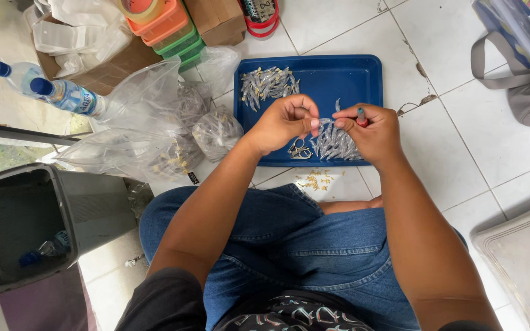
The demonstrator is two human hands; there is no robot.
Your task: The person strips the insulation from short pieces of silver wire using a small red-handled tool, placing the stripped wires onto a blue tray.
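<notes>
From the head camera, a person sits on a white tiled floor (461, 141) with a blue tray (363, 73) set just beyond the knees. Both hands hover over the near edge of the tray. The left hand (283, 122) is clenched around a small silvery packet (315, 125), pinched between thumb and fingertips; the right hand (372, 132) grips a small red-tipped tool (361, 114) and meets the left at that packet. Directly under the hands, on the near half of the tray, lies a heap of silvery packets (335, 144), with small metal scissors (299, 149) beside it. A second, tidier pile of packets (268, 83) rests in the tray's far left corner. Judging by the two piles, part of the batch looks handled and a good share remains; which pile is finished cannot be told. Yellowish scraps (315, 181) lie on the floor just before the tray's near edge. Left of the tray, clear plastic bags (154, 122) holding more small pieces crowd close, with water bottles (62, 92) and a dark bin (26, 227) farther left. Right of the tray the floor offers open room until a grey bag (522, 79).
</notes>
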